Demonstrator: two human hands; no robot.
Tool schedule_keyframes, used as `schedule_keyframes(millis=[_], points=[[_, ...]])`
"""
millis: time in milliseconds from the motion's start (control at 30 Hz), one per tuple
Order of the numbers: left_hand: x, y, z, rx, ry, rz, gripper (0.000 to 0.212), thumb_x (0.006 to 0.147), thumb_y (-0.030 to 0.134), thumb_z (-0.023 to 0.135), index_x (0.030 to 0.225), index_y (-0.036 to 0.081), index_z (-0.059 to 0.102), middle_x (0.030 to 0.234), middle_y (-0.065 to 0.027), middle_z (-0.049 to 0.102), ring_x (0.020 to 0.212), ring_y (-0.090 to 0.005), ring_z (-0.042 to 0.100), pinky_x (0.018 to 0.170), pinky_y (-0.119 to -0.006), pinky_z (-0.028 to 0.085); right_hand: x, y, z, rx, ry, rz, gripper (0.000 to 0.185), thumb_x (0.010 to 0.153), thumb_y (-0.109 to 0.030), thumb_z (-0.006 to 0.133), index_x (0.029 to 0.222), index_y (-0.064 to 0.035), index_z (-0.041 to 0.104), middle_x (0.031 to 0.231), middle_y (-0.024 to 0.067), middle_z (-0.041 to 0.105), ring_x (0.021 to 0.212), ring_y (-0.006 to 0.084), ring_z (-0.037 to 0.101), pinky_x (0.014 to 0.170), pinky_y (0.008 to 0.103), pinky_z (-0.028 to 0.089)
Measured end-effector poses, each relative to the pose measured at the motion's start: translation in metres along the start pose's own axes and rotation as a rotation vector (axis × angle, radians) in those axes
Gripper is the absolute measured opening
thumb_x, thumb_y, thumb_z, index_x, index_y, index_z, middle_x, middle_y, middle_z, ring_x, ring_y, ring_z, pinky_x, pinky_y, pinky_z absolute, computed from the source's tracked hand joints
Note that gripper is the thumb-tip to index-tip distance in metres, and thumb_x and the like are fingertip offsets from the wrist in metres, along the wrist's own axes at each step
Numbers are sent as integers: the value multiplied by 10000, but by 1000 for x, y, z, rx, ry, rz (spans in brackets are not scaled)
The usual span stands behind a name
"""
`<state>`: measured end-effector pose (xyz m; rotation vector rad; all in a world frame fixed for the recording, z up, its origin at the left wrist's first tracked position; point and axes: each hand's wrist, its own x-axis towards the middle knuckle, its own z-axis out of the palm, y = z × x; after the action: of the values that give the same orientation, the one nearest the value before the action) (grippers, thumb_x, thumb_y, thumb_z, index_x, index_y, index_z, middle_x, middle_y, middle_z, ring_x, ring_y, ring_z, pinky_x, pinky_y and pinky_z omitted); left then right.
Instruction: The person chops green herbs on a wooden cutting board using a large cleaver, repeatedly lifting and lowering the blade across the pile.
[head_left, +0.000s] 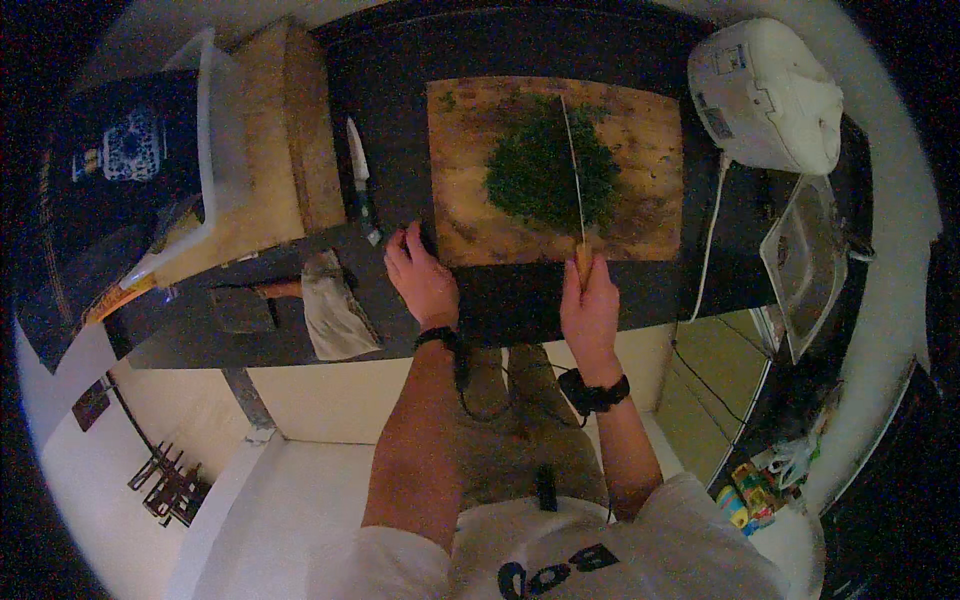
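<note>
My right hand (590, 304) is closed around the light wooden handle of a kitchen knife (572, 157). The blade is seen edge-on, pointing away from me across a heap of finely chopped green herbs (525, 176). Under the heap lies a wooden cutting board (465, 232), with small green bits scattered near its far edge. My left hand (425, 281) is beside the board's near left corner, fingers slightly apart, holding nothing. Just beyond its fingertips is the dark handle of a smaller knife (360, 169), which lies on the dark countertop (510, 292). Both wrists wear black bands.
A white rice cooker (765, 97) stands at the right, its white cord (710, 232) hanging over the counter's front. Nearby is a steel basin (806, 270). To the left are a large brown box (274, 135), a crumpled pale cloth (337, 319) and a dark flat tool (244, 309).
</note>
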<state>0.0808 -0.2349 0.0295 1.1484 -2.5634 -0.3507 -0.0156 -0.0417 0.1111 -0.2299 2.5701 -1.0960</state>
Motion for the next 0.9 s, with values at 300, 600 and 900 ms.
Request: schedule_keyframes(millis=[300,600,900], points=[[-2,5,-5,-20,-30,-49,522,838,-35,537,1335,126,542,1309,-173,496,1199,-398,484,1033,-496,404,1,-1,10,8,-9,-5,330,1007,-201,547,1242,30,542,983,252,692,820,440,673,666,473,547],[1,5,-14,41,-80,80,536,881,34,519,1411,83,460,1472,-141,435,1367,-360,402,1139,-484,326,8,-19,-3,42,124,-10,314,992,-186,551,1230,19,547,898,256,680,780,451,661,639,500,536],[-18,-2,-21,21,-180,143,663,869,86,497,1517,96,356,1613,-107,301,1484,-302,284,1209,-491,222,10,4,-8,13,93,-29,313,989,-187,555,1228,14,551,905,260,675,772,458,655,620,512,532]])
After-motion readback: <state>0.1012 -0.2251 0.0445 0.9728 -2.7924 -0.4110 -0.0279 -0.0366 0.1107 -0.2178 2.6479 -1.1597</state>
